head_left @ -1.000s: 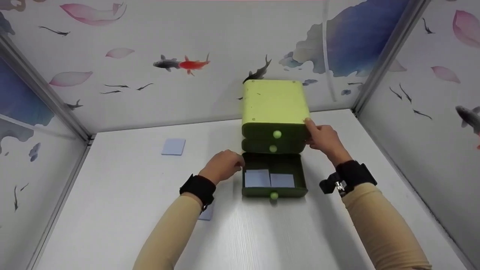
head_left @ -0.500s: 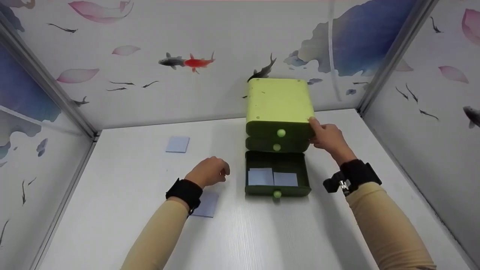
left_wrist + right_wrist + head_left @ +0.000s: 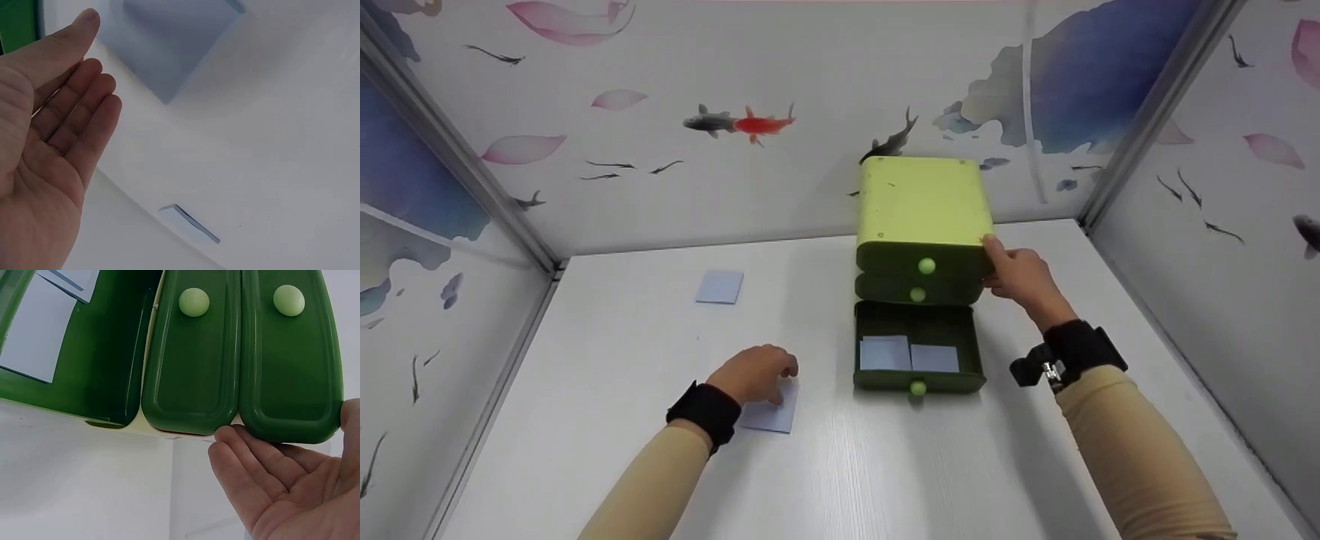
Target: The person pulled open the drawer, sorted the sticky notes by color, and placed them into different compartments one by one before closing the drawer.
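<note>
A light green cabinet (image 3: 921,210) with three dark green drawers stands at the back of the white table (image 3: 885,465). Its bottom drawer (image 3: 919,379) is pulled out, with two pale blue cards (image 3: 885,352) lying in it. My right hand (image 3: 1018,274) rests on the cabinet's right side, its fingers (image 3: 253,478) straight beside the two closed drawer fronts (image 3: 194,377). My left hand (image 3: 756,371) is over a pale blue card (image 3: 772,415) on the table, left of the open drawer. Its fingers (image 3: 84,107) are straight and hold nothing; whether they touch the card (image 3: 163,50) is unclear.
Another pale blue card (image 3: 719,286) lies further back on the left of the table. Walls printed with fish and petals close in the table at the back and both sides. Round light green knobs (image 3: 288,299) stick out of the drawer fronts.
My left hand has drawn back from the left edge of the open drawer, towards me and to the left, down to the card on the table. The right hand has stayed on the cabinet.
</note>
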Tool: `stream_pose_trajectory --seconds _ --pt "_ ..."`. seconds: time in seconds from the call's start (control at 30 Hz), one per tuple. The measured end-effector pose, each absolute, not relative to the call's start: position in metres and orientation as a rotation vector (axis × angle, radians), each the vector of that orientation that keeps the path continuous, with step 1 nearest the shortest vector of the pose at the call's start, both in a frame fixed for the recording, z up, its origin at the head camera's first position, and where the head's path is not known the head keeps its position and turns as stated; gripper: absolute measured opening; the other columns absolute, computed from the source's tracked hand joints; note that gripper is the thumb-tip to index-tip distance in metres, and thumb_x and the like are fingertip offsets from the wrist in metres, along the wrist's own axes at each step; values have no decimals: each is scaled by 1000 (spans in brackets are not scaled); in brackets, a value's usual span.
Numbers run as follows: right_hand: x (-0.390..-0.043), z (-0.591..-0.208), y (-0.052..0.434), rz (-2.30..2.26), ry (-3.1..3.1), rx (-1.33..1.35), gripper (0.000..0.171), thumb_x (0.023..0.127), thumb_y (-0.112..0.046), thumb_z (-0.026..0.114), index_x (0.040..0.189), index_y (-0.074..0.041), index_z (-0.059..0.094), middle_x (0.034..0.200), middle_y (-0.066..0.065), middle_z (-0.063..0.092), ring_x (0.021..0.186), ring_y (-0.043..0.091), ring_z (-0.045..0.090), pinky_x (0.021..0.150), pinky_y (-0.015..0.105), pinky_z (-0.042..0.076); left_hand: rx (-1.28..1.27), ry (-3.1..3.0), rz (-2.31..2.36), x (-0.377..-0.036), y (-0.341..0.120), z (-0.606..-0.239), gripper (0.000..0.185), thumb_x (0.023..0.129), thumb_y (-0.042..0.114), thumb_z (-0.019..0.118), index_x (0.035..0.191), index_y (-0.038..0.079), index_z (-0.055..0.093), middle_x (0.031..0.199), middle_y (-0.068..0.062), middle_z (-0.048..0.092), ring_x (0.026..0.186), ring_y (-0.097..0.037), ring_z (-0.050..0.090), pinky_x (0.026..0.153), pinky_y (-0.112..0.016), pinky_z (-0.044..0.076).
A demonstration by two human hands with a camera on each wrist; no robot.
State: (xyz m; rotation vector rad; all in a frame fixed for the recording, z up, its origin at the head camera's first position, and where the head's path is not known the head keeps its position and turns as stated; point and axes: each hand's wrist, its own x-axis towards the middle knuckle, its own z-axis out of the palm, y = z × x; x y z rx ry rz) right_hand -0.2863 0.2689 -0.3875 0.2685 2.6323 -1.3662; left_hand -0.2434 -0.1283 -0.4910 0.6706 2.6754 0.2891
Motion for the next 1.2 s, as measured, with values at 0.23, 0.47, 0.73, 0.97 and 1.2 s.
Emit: stream_pose_trajectory --seconds 0.23,0.47,0.73,0.97,1.2 --pt "-288 -388 268 -1375 2629 244 92 95 -67 27 144 10 38 130 30 57 119 36 61 100 41 50 702 2711 204 -235 -132 -495 51 69 10 87 116 11 67 106 -2 66 92 -17 59 93 -37 52" --pt "-287 -387 269 -1394 2613 245 92 96 -67 27 145 10 34 133 31 54 121 37 59 102 44 49 718 2733 172 -231 -132 -500 49 68 9 87 113 12 67 104 -1 66 92 -17 60 93 -37 52" --pt "-286 -388 269 -1396 2612 256 93 95 -68 28 145 10 35 133 31 55 120 37 60 102 44 48 720 2770 116 -231 -127 -503 48 65 6 89 107 13 67 101 -3 67 93 -19 61 91 -37 53" --pt "-286 -388 269 -1373 2626 249 93 94 -70 27 143 9 40 128 29 58 118 35 61 100 43 50 702 2767 111 -230 -122 -497 48 62 2 89 101 10 63 93 -4 66 86 -19 60 86 -36 54" --pt "-286 -389 268 -1373 2634 244 94 94 -70 26 141 9 42 130 29 58 118 36 61 101 43 49 650 2736 149 -230 -122 -496 48 64 2 88 104 11 63 97 -3 67 89 -18 60 91 -37 53"
